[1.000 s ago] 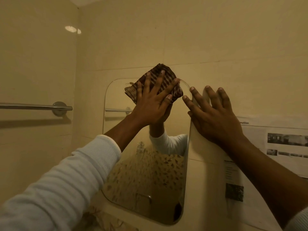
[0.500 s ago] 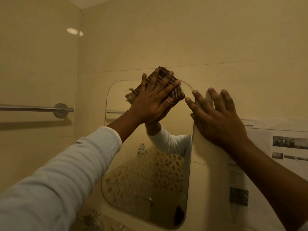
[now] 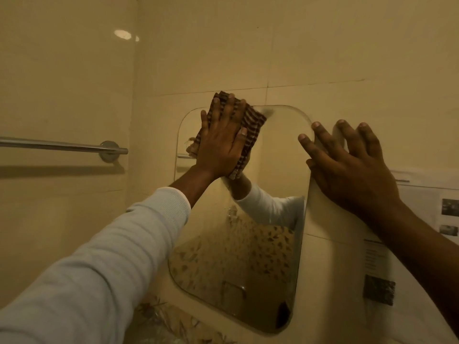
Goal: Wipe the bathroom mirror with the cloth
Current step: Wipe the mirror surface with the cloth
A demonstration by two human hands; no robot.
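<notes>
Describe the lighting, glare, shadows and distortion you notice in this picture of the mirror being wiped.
Head view: dim, warm yellow light throughout; a glare spot on the left wall; the rail casts a soft shadow below it; wide-angle stretch swells the near sleeve and seems to bow the mirror edges; left hand and cloth look fairly sharp.

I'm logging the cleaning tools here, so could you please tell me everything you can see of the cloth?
The cloth looks like woven fabric, striped dark brown and tan, folded into a thick pad. It lies flat against the top left corner of the mirror, its upper edge overlapping onto the tiled wall. The left hand presses it with straight, spread fingers, covering its middle. A frayed bit sticks out at its left edge.
</notes>
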